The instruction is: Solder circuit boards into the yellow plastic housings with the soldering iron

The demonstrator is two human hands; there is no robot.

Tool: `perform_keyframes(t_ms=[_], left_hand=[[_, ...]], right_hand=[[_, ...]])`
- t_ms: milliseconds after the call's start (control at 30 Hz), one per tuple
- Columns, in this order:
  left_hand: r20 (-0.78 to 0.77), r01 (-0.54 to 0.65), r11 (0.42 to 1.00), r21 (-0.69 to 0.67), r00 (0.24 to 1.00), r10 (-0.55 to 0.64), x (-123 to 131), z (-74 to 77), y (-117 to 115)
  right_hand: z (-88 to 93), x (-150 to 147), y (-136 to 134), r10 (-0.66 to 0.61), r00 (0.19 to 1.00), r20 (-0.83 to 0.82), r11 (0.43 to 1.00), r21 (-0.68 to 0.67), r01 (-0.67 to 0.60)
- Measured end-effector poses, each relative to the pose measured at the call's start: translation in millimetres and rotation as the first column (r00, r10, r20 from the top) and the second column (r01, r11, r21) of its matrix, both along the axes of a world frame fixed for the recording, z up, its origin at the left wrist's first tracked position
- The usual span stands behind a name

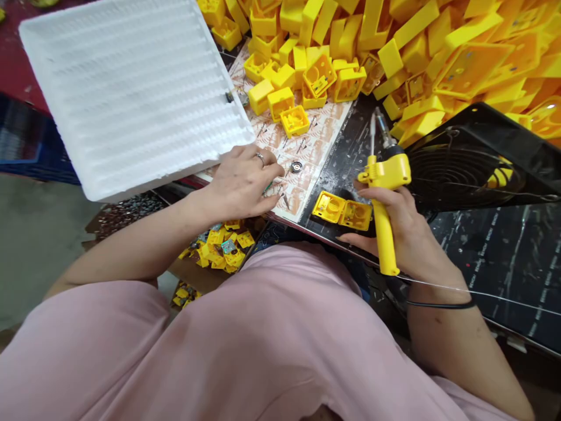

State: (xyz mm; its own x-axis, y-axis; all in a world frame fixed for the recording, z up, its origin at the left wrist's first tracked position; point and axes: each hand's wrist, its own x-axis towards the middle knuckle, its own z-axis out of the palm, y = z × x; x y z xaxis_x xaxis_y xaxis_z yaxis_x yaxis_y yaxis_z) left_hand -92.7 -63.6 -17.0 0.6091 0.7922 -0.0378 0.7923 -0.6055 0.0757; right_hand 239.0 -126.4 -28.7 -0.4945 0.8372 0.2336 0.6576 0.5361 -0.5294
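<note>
My right hand (409,234) is closed around a yellow soldering gun (385,234), its metal tip pointing up and away from me. Solder wire (477,292) trails from the gun's lower end toward the right. Beside the right thumb, an opened yellow plastic case (344,210) lies at the table's front edge, its two halves side by side. My left hand (248,181), with a ring on one finger, is closed over the patterned sheet; a small green circuit board (267,187) shows partly between its fingers. Just right of these fingers is a small round metal part (297,167).
A white foam tray (144,93) overhangs the table at left. Yellow cases (315,35) are heaped across the back. A black fan (473,164) with a wire grille stands at right. Below the table edge, a box holds yellow pieces (223,248).
</note>
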Motion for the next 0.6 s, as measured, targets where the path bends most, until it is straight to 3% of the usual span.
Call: perform_keyframes(t_ms=[167,367,500,600], left_hand=[[0.008,-0.056,0.997,0.047,0.998,0.055,1.6,-5.8,1.6],[0.045,-0.127,0.992,-0.017,0.991,0.127,3.5,-19.5,15.8],[0.202,-0.105,0.992,-0.064,0.972,0.116,-2.1,-23.3,17.9],[0.383,-0.015,0.996,-0.092,0.922,0.049,-2.6,-21.5,13.3]], right_hand=[[-0.9,17.6,-9.0,0.014,0.999,0.034,0.997,-0.07,-0.011],[-19.0,5.5,-12.1,-0.018,0.999,-0.038,0.992,0.128,0.023],[-16.8,-8.0,-10.6,-0.066,0.994,-0.088,0.973,0.217,0.084],[-5.1,-6.0,-18.3,-0.16,0.97,-0.182,0.916,0.34,0.215]])
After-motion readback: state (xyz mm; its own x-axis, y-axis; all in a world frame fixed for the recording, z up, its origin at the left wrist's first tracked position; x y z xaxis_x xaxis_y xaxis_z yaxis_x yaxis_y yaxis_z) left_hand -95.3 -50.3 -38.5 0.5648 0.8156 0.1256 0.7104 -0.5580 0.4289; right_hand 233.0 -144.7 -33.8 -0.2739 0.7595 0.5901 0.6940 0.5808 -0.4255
